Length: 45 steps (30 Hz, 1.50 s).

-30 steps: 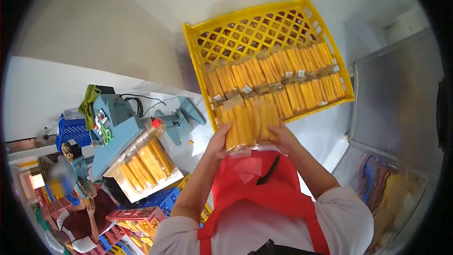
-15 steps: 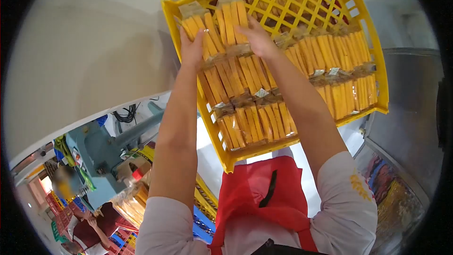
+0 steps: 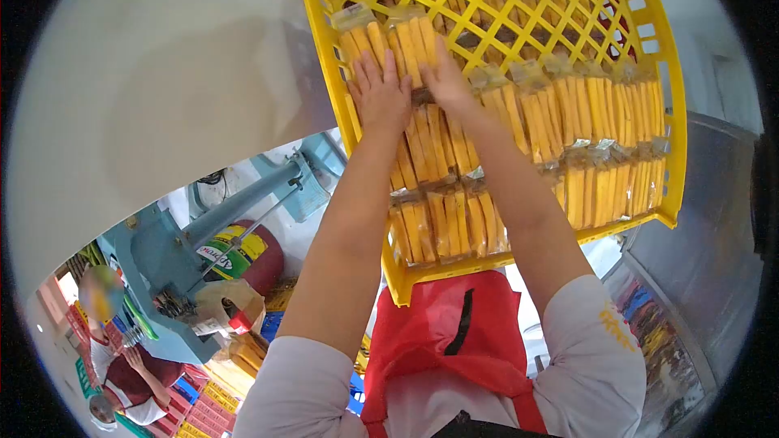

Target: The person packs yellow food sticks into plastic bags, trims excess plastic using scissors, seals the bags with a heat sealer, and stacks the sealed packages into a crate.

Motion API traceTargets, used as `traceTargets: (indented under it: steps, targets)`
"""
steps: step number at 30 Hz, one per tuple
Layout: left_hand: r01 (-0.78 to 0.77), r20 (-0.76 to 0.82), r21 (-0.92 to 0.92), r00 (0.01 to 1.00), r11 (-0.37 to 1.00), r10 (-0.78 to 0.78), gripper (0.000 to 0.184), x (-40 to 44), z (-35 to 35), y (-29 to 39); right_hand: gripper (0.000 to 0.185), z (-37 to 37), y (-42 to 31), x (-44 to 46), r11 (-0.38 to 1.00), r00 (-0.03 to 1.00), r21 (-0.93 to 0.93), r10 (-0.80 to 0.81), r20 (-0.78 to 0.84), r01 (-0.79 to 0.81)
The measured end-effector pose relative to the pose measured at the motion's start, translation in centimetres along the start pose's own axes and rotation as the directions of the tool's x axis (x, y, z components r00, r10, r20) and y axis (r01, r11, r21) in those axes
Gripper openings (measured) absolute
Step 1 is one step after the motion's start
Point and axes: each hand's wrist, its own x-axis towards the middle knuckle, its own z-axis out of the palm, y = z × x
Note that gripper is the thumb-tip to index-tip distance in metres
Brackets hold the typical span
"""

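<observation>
A yellow plastic crate (image 3: 672,113) holds rows of clear packs of yellow-orange, stick-shaped food pieces. At its upper left, two packs stand side by side: a left pack (image 3: 355,39) and a right pack (image 3: 414,42). My left hand (image 3: 383,99) lies open over the lower front of these packs, fingers spread. Against the lower right side of the right pack rests my right hand (image 3: 448,83), open, its thumb and fingers apart and some fingertips hidden. More packs (image 3: 572,109) fill the rows to the right and below.
Through the crate's lattice (image 3: 519,20), further packed items show underneath. A blue-grey machine (image 3: 154,276) stands at lower left, near a dark red round container (image 3: 264,255). Another person (image 3: 134,373) is beyond it, by stacked crates. A metal surface (image 3: 714,195) lies at right.
The view has shifted, so the crate appears farther right and lower. My left hand has moved from the left pack's side to lie flat over the packs' front. The two packs now sit closer together.
</observation>
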Motion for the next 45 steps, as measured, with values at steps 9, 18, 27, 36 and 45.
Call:
traceTargets:
  steps: [9,18,27,36,45]
  targets:
    - [0.04,0.155,-0.035,0.987,0.999,-0.034,0.046,-4.4,-3.5,1.1,0.054,-3.4,-2.7,-2.4,0.958,0.977,-0.285,0.036,0.209,0.026]
    - [0.034,0.136,-0.774,0.984,0.632,0.115,0.021,-26.8,-24.0,2.4,0.037,-6.3,-16.2,-15.8,0.967,0.833,0.084,0.162,0.529,-0.241]
    - [0.477,0.031,-0.827,0.565,0.296,-0.825,0.044,-45.1,-35.8,-25.6,0.037,2.4,-28.2,-28.4,0.884,0.773,0.437,-0.158,0.615,-0.167]
    - [0.347,0.341,-0.931,0.705,-0.117,-0.621,0.057,-47.2,-28.1,-31.3,0.083,12.6,-37.6,-36.1,0.95,0.832,0.237,-0.294,0.47,0.202]
    - [0.203,0.256,-0.965,0.625,-0.164,-0.737,0.041,-50.4,-30.3,-32.2,0.081,12.1,-38.0,-37.2,0.944,0.877,0.328,-0.193,0.44,0.043]
